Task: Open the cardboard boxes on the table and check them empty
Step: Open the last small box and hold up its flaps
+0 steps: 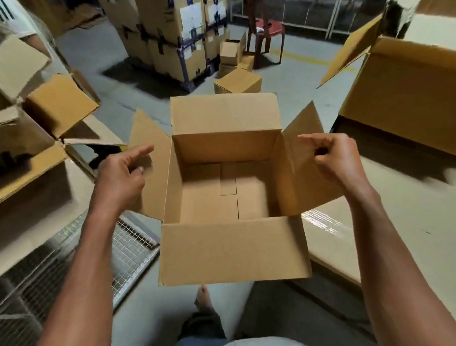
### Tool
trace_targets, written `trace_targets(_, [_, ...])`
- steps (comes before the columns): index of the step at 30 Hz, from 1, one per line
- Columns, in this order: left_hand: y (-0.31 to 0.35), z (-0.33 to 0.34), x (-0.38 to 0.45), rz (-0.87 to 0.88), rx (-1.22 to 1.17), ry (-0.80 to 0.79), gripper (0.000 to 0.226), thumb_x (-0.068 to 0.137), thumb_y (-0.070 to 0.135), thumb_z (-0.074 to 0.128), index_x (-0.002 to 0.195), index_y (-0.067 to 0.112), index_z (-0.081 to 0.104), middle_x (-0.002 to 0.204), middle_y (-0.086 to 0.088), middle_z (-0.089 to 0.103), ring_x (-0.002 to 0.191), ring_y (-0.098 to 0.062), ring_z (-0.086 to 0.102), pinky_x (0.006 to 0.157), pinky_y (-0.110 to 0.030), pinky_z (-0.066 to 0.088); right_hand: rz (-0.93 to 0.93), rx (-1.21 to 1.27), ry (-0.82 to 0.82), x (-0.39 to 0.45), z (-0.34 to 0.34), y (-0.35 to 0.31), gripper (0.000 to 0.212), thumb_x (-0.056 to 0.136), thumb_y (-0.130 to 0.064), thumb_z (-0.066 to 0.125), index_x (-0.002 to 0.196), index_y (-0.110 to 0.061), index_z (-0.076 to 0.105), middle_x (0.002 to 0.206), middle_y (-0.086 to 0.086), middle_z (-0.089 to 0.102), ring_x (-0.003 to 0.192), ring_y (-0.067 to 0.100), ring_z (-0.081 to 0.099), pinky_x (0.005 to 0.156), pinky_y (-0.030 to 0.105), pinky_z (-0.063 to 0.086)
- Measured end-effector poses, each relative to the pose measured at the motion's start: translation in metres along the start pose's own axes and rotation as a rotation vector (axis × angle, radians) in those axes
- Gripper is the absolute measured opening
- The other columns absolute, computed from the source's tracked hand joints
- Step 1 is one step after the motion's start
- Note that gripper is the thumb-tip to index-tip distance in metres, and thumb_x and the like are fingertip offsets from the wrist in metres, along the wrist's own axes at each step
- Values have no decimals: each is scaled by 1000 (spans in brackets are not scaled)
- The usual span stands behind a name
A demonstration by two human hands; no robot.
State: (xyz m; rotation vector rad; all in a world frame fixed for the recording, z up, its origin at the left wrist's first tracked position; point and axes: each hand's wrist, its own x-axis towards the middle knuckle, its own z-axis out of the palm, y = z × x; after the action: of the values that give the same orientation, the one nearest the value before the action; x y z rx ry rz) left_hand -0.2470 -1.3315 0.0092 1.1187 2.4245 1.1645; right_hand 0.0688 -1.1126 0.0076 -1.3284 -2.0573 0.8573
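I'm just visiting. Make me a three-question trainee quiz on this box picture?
1. True or false: the open box contains packed goods.
2. Which flap does the left hand grip? A) near flap B) left side flap C) far flap
3. Fill in: the right hand holds the ___ side flap.

Key: 1 false, only its bare bottom shows. 2 B. 3 right.

Warehouse, taped stacked cartons (173,31), concrete floor (108,81), open boxes (411,91)
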Motion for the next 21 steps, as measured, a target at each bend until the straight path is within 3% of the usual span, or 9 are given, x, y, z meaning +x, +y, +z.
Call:
trace_targets(2, [-8,2,51,19,-19,-37,56,93,-9,53,135,26,63,127,8,67,119,-5,62,100,-20,44,-1,-16,15,32,15,-9,53,88,13,60,130,-19,67,118,2,70,82,16,69,67,32,62])
trace_targets(4, [-10,2,100,32,-40,-52,54,94,-7,53,135,27,63,127,8,67,118,-6,62,100,-28,48,-2,-39,39,65,27,-19,54,86,14,60,129,-18,68,116,2,71,77,10,67,64,22,58])
trace_targets(6, [-8,3,149,73,-31,-57,54,94,-6,54,135,27,63,126,11,66,116,-5,60,96,-20,45,17,-48,82,99,38,-31,58,82,17,57,128,-17,69,119,6,72,78,10,65,64,14,52])
trace_targets(8, [-7,5,202,104,-27,-78,55,92,-7,54,134,27,64,124,12,65,116,-3,59,93,-11,40,43,-54,116,130,50,-41,59,82,18,57,128,-17,68,122,8,71,82,11,64,69,16,52])
trace_targets(12, [-3,18,306,187,-57,-156,59,88,-11,51,133,25,65,128,6,68,120,-5,61,106,-25,46,114,-46,209,185,72,-53,57,86,16,57,129,-20,67,127,5,67,84,15,67,62,15,55])
trace_targets(16, [11,47,384,253,-33,-227,61,89,-11,48,134,26,65,135,10,64,128,-2,54,101,-15,39,185,-59,292,236,92,-55,52,88,15,56,127,-18,68,132,2,66,121,20,61,91,21,49])
trace_targets(21, [24,95,488,277,-23,-310,62,91,-13,49,138,26,61,141,7,60,136,-9,48,112,-31,41,244,-94,354,322,113,-46,53,88,14,56,128,-20,67,134,0,65,113,12,62,85,19,52])
